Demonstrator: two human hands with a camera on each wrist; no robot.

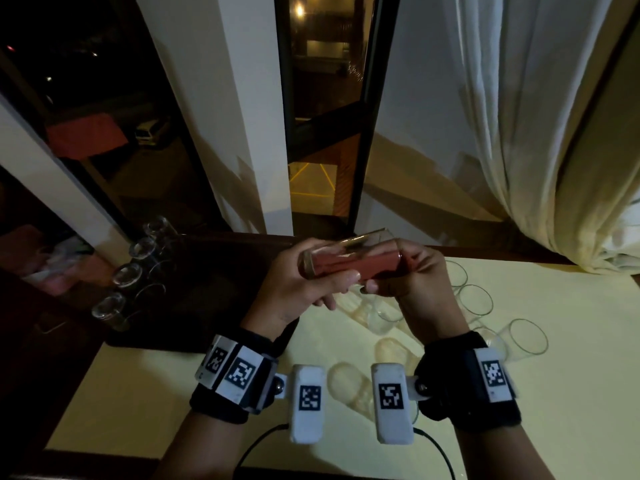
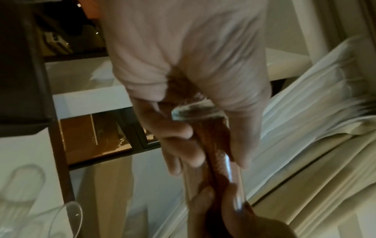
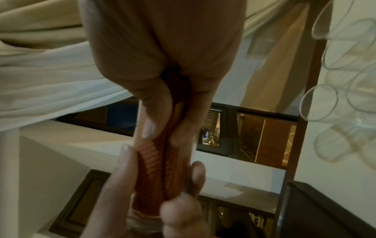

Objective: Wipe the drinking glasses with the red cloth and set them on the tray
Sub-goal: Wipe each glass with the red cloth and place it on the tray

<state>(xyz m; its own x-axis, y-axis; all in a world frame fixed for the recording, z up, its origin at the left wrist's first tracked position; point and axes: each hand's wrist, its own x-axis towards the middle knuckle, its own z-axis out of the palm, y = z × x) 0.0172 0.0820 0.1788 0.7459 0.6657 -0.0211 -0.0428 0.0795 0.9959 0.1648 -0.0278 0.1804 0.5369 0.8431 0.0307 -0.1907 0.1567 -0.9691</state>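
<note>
I hold a clear drinking glass [image 1: 346, 244] on its side above the table, with both hands. The red cloth [image 1: 356, 264] is stuffed inside it along its length. My left hand [image 1: 337, 289] grips the base end [image 2: 195, 111], fingers curled round the wall. At the mouth end, my right hand [image 1: 394, 271] pinches the cloth [image 3: 175, 112] where it enters the glass [image 3: 142, 161]. The dark tray [image 1: 214, 289] lies to the left with several upright glasses [image 1: 128, 273] along its far-left side. Several more glasses [image 1: 476, 299] lie on the yellow table [image 1: 571, 393] at the right.
A white curtain [image 1: 554, 133] hangs at the right and bunches onto the table's far corner. Dark window panes [image 1: 322, 133] and white pillars stand behind the wooden ledge [image 1: 485, 252]. Some of the loose glasses [image 1: 391, 317] lie directly beneath my hands. Sensor cables [image 1: 440, 452] trail near the table's front edge.
</note>
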